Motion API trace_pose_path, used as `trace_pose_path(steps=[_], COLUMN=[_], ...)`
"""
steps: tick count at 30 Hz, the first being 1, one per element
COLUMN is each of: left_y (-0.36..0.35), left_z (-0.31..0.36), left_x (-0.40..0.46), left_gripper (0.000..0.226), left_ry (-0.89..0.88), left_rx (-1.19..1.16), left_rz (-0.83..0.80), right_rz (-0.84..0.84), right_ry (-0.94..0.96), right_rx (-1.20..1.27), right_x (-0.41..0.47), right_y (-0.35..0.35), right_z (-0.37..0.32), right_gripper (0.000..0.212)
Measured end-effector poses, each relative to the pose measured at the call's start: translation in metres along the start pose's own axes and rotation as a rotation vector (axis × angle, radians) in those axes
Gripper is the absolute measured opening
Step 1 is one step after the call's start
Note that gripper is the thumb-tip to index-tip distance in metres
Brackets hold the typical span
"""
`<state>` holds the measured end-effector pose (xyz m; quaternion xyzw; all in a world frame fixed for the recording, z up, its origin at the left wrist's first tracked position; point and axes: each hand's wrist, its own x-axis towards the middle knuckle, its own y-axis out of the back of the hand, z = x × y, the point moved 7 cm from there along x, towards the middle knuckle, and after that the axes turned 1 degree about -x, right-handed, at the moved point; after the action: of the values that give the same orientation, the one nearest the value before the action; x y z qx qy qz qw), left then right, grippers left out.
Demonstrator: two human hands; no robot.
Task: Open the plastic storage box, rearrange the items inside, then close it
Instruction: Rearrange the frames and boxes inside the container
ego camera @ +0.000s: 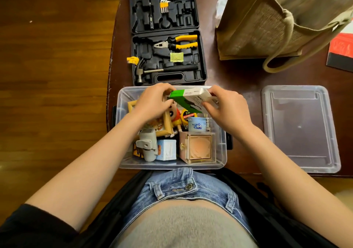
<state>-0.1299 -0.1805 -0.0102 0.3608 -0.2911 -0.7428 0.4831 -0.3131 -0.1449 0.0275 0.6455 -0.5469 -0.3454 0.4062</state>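
Green-and-white carton (193, 99) hangs over the far end of the open box (222, 152), its long axis running left to right, left hand (152, 102) pinching the green end, right hand (226, 108) gripping the white end.

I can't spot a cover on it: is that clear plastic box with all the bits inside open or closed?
Open. The storage box has no cover on it; its clear lid lies flat on the table to the right, and both hands hold a green-and-white carton over it.
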Motion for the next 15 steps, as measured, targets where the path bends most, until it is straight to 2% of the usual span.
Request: trace_pose_path(steps=[7,11,15], left_y=[-0.023,-0.029,-0.026], left_z=[0.005,-0.006,-0.011], left_x=[-0.010,-0.010,-0.003], left_gripper=[0.032,0.040,0.046], left_ry=[0.017,0.054,0.084], left_rx=[0.259,0.453,0.467], left_rz=[0.046,-0.023,-0.080], right_rz=[0.033,0.066,0.075], right_ry=[-0.025,-0.061,-0.073], right_rx=[0.016,0.071,0.231], right_x=[-0.014,-0.014,-0.012], right_y=[-0.010,-0.009,-0.012], right_z=[-0.003,0.005,0.010], right_gripper=[0.016,0.015,0.014])
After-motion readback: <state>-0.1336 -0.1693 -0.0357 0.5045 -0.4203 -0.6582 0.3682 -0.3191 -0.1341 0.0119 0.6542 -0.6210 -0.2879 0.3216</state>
